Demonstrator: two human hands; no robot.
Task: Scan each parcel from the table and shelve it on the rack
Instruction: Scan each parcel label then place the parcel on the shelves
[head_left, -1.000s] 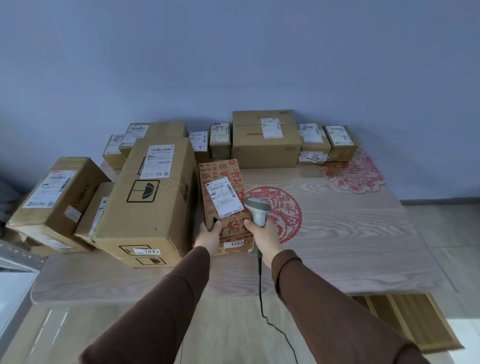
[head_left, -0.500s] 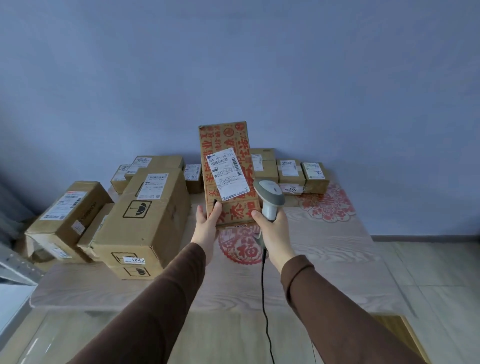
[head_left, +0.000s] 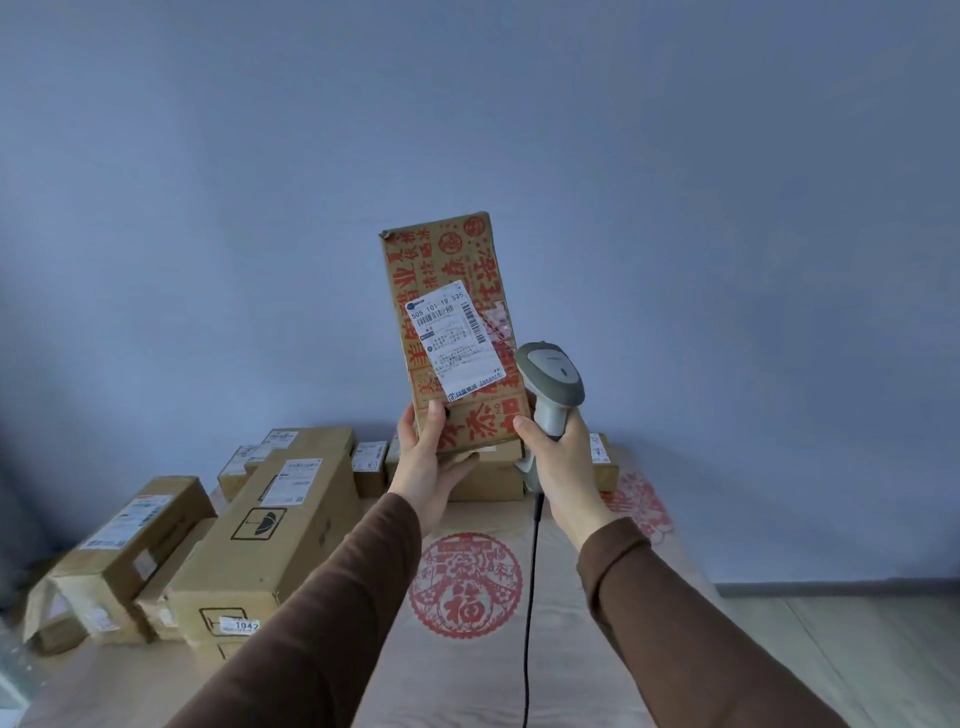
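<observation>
A tall brown parcel (head_left: 447, 270) with red printed characters and a white shipping label is held upright in front of the blue wall, above the table. My left hand (head_left: 423, 457) grips its lower left corner from below. My right hand (head_left: 561, 462) is closed on the handle of a grey barcode scanner (head_left: 553, 379), whose head sits just right of the parcel's label; my right thumb touches the parcel's lower right edge. The scanner's black cable (head_left: 530, 597) hangs down between my arms.
Several cardboard parcels stand on the wooden table (head_left: 597, 649): a large box with an umbrella mark (head_left: 270, 540) at left, a long box (head_left: 130, 540) beside it, smaller ones along the wall (head_left: 306, 441). A red paper-cut circle (head_left: 465, 584) lies on the tabletop. Floor shows at right.
Both hands have lifted the red-printed parcel and the scanner from the tabletop up to wall height; the view has tilted upward with them.
</observation>
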